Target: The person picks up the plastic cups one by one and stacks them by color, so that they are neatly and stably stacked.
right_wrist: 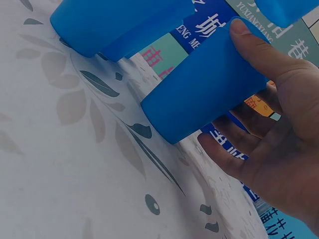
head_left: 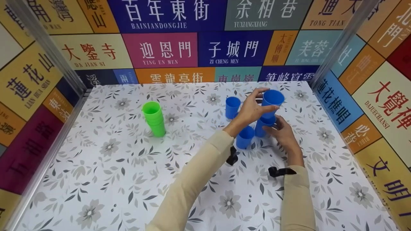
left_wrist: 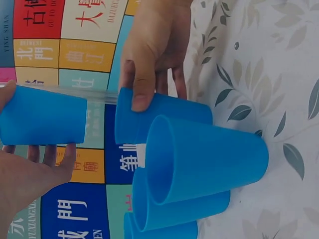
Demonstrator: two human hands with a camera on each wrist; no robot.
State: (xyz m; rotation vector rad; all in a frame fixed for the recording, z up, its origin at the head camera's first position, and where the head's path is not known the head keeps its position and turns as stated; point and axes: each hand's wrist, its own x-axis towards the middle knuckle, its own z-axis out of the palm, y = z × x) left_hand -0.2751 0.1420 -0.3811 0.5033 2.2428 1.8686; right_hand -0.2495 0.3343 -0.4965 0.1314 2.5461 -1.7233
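Note:
My left hand [head_left: 250, 110] grips a blue cup [head_left: 272, 100] between thumb and fingers, mouth up. In the left wrist view, a gap separates this raised cup [left_wrist: 44, 117] from the blue cup below it. That lower blue cup [head_left: 262, 129] stands upright on the table, and my right hand [head_left: 285, 134] holds it near the rim. The right wrist view shows the right thumb [right_wrist: 256, 47] at its rim. Beside it stand a near blue cup [head_left: 245, 138] and a far blue cup [head_left: 232, 107]; another between them is mostly hidden by my left hand.
A stack of nested green cups [head_left: 154, 118] stands upright left of the blue ones. The table wears a white floral cloth [head_left: 135, 179]. Panels printed with characters [head_left: 167, 49] wall in the back and both sides.

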